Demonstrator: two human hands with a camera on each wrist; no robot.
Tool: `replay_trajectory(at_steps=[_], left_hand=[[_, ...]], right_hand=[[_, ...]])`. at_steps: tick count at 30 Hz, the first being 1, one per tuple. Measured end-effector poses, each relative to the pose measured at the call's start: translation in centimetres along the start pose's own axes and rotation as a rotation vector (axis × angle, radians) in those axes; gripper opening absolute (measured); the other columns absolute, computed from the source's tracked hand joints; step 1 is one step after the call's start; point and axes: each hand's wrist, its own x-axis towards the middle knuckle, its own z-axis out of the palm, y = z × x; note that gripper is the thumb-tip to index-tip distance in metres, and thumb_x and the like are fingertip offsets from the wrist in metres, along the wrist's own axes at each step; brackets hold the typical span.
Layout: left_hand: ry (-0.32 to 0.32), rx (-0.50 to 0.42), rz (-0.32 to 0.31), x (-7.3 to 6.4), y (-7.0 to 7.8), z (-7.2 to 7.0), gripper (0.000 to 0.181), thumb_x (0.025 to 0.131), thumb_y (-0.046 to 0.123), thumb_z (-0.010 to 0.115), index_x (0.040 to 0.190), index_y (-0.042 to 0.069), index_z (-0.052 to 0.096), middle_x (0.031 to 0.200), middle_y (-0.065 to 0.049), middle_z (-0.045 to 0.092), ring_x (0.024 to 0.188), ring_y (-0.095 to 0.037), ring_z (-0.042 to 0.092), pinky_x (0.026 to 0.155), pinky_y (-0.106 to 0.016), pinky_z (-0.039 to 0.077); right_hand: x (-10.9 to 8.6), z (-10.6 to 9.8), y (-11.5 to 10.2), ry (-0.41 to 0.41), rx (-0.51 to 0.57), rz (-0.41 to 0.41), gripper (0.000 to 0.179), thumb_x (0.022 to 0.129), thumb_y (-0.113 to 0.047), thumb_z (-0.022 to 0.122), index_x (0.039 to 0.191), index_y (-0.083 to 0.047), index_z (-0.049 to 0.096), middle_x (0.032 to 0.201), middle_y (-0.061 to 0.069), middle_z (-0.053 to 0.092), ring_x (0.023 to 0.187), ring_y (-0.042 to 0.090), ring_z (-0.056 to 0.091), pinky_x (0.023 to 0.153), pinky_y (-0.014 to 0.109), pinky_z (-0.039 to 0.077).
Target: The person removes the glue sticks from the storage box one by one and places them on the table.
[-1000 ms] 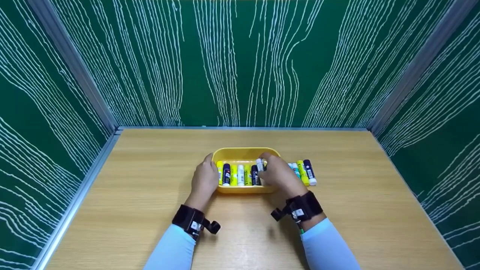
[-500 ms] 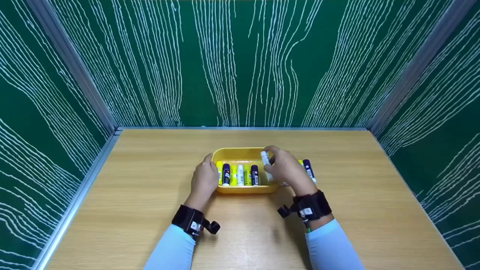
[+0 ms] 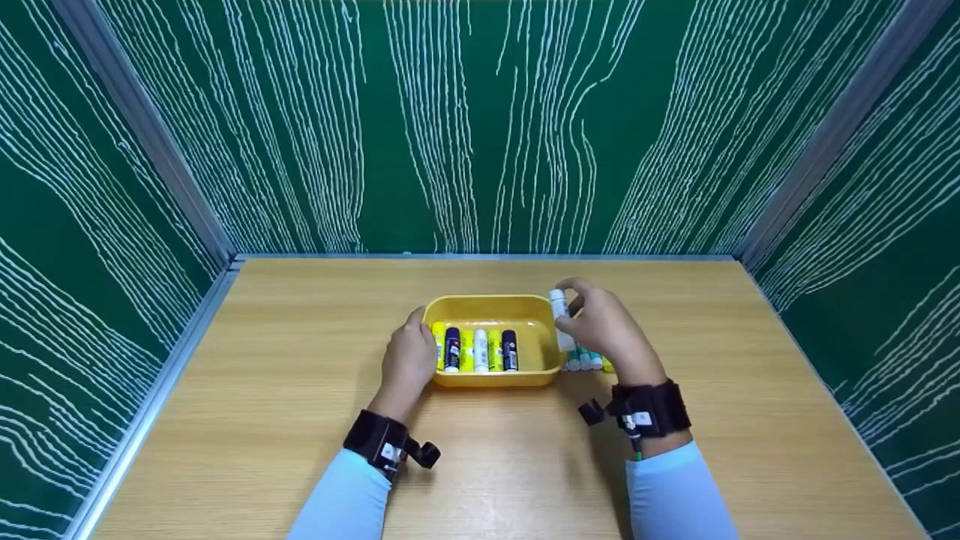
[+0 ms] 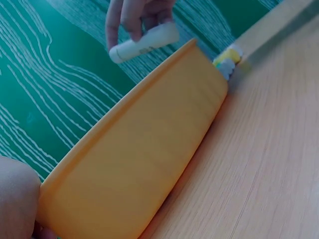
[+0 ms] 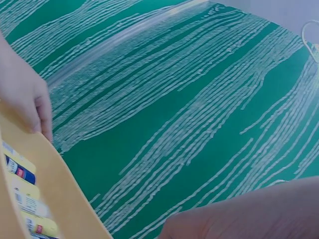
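My left hand (image 3: 409, 356) grips the left end of a yellow plastic basket (image 3: 491, 380), with fingers at its rim in the right wrist view. In the basket, several glue sticks lie side by side: yellow ones, a white one (image 3: 481, 351) and dark blue ones (image 3: 510, 351). Its right part shows bare floor. My right hand (image 3: 606, 326) pinches a white glue stick (image 3: 560, 311) between thumb and fingers, over the basket's right end. The left wrist view has this glue stick (image 4: 144, 44) tilted above the rim.
More glue sticks lie on the wooden table (image 3: 480, 457) just right of the basket, teal-and-white ones (image 3: 585, 360) and a yellow one (image 3: 607, 367), partly hidden by my right hand. Green walls with white wavy lines (image 3: 480, 127) enclose the table at the back and sides.
My right hand has lifted the white glue stick from the right of the basket's row and carried it up and rightward. My left hand and the basket stay in place.
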Motion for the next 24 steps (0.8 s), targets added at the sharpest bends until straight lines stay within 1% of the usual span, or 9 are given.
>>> replay_trajectory(at_steps=[4, 9, 11, 16, 18, 21, 24], left_hand=[[-0.002, 0.0, -0.004, 0.0, 0.0, 0.0, 0.052, 0.123, 0.022, 0.04, 0.171, 0.004, 0.048, 0.159, -0.025, 0.067, 0.138, -0.04, 0.073, 0.112, -0.057, 0.064], [-0.001, 0.0, -0.005, 0.0, 0.0, 0.0, 0.052, 0.123, 0.023, 0.04, 0.171, 0.005, 0.048, 0.156, -0.026, 0.069, 0.135, -0.041, 0.075, 0.109, -0.058, 0.065], [0.002, 0.0, -0.002, 0.0, -0.1, 0.0, 0.052, 0.123, 0.023, 0.039, 0.171, 0.005, 0.049, 0.156, -0.026, 0.069, 0.134, -0.041, 0.076, 0.108, -0.058, 0.066], [0.004, -0.004, 0.001, 0.0, -0.1, 0.0, 0.052, 0.123, 0.023, 0.039, 0.17, 0.005, 0.049, 0.156, -0.027, 0.069, 0.134, -0.041, 0.076, 0.108, -0.058, 0.066], [0.001, -0.006, 0.0, 0.0, -0.1, 0.0, 0.052, 0.123, 0.023, 0.039, 0.171, 0.005, 0.049, 0.157, -0.026, 0.068, 0.135, -0.04, 0.075, 0.11, -0.057, 0.065], [0.002, -0.006, 0.003, 0.1, -0.1, 0.0, 0.051, 0.123, 0.022, 0.04, 0.171, 0.005, 0.049, 0.157, -0.026, 0.068, 0.137, -0.04, 0.074, 0.112, -0.057, 0.064], [0.004, -0.005, 0.006, 0.1, -0.1, 0.1, 0.051, 0.123, 0.022, 0.041, 0.17, 0.005, 0.05, 0.157, -0.026, 0.068, 0.137, -0.04, 0.074, 0.112, -0.058, 0.064]], right_hand=[[0.0, -1.0, 0.5, 0.005, 0.017, 0.031, 0.059, 0.108, -0.016, 0.074, 0.164, -0.017, 0.054, 0.135, 0.023, 0.07, 0.114, 0.037, 0.072, 0.094, 0.044, 0.068], [-0.2, -1.9, 1.2, 0.024, 0.031, 0.054, 0.063, 0.109, -0.017, 0.072, 0.169, -0.017, 0.051, 0.138, 0.026, 0.069, 0.112, 0.036, 0.071, 0.089, 0.039, 0.067], [-0.2, -2.1, 1.6, 0.03, 0.024, 0.061, 0.064, 0.109, -0.017, 0.072, 0.17, -0.017, 0.051, 0.138, 0.025, 0.069, 0.113, 0.036, 0.07, 0.09, 0.039, 0.066], [0.0, -2.4, 2.3, 0.018, 0.024, 0.118, 0.066, 0.111, -0.019, 0.071, 0.173, -0.022, 0.048, 0.143, 0.024, 0.066, 0.118, 0.038, 0.067, 0.097, 0.044, 0.066], [0.1, -2.6, 2.7, 0.01, 0.028, 0.14, 0.067, 0.112, -0.02, 0.071, 0.174, -0.022, 0.047, 0.146, 0.025, 0.064, 0.119, 0.039, 0.066, 0.099, 0.044, 0.066], [0.2, -2.9, 3.4, 0.004, 0.026, 0.146, 0.068, 0.112, -0.021, 0.071, 0.175, -0.02, 0.045, 0.148, 0.027, 0.063, 0.119, 0.039, 0.066, 0.095, 0.041, 0.066], [0.2, -3.2, 4.3, -0.004, 0.031, 0.145, 0.068, 0.113, -0.021, 0.069, 0.176, -0.018, 0.044, 0.151, 0.03, 0.062, 0.12, 0.039, 0.067, 0.098, 0.045, 0.067]])
